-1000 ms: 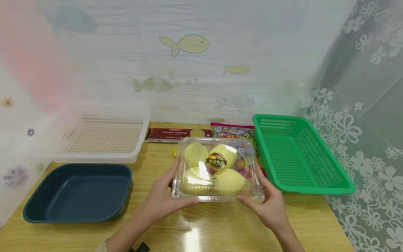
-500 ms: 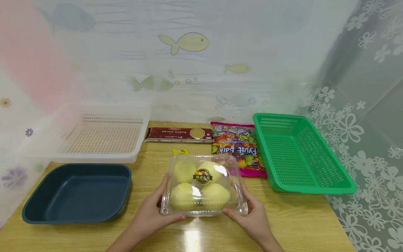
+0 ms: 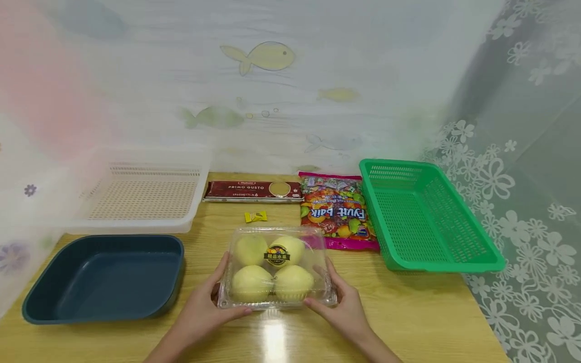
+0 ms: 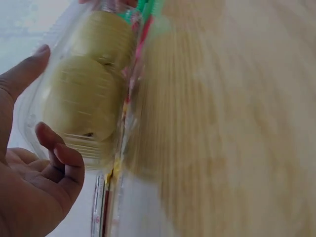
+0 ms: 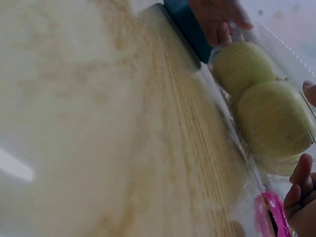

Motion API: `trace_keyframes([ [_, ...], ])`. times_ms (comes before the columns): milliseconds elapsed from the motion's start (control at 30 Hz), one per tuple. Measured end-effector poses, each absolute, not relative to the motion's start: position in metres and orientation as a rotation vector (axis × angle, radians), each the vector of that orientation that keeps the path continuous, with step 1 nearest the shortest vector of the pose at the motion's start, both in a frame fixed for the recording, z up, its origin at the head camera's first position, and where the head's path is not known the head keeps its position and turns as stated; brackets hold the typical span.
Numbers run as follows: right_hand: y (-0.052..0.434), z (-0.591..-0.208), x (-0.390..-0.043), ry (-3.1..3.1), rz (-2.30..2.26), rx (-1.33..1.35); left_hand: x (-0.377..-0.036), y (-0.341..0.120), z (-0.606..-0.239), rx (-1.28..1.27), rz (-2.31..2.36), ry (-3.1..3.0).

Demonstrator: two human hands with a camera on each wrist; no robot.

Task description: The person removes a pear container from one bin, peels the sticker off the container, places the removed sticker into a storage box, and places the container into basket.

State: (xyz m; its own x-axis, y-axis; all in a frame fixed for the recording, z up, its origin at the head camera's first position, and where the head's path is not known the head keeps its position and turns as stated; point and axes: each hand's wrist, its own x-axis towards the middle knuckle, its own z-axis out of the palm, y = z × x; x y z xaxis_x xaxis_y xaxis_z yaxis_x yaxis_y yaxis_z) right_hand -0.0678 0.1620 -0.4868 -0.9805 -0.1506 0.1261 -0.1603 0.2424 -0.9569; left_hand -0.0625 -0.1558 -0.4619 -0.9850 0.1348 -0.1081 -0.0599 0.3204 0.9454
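Clear lidded box (image 3: pixel 278 268) is between my two hands, front and centre over the table (image 3: pixel 417 317). Can't tell from these views if its base touches the wood. Lid on, four pale yellow-green fruits (image 3: pixel 252 283) inside, two by two, seen through the plastic. Round dark label (image 3: pixel 277 255) on the lid, over the rear pair.

Left hand (image 3: pixel 206 302) grips the left end, thumb along the near edge, smaller fingers curled in the left wrist view. Right hand (image 3: pixel 342 305) grips the right end the same way, thumb on the near edge. Neither holds anything else.

Just behind the box: small yellow wrapped packet (image 3: pixel 255 217) on the table. Behind that, dark red spaghetti pack (image 3: pixel 240 191), lying lengthwise left to right. At its right end, colourful fruit-print bag (image 3: pixel 336 212) with pink edges, big lettering upside down to me. Right of the bag, just beside it: green basket (image 3: pixel 417 222), slatted walls.

My left: dark blue basin (image 3: pixel 113 277), well clear of the box, white basket (image 3: pixel 145 199) right behind it. Back: pale sheet (image 3: pixel 272 101) with fish prints. Far right: grey sheet (image 3: pixel 540 201), white flowers.
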Motion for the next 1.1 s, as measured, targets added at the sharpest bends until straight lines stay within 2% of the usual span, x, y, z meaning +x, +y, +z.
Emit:
trace_keyframes([
  [267,0.145,-0.486,-0.087,-2.513,1.888,0.354,-0.076,-0.176,-0.465,0.100,1.763,2.394],
  [667,0.145,-0.482,-0.086,-2.611,1.725,0.352,-0.087,-0.185,-0.460,0.195,1.513,2.520],
  [1100,0.158,-0.462,-0.107,-2.578,1.203,0.528,-0.091,-0.178,-0.459,0.289,1.377,2.763],
])
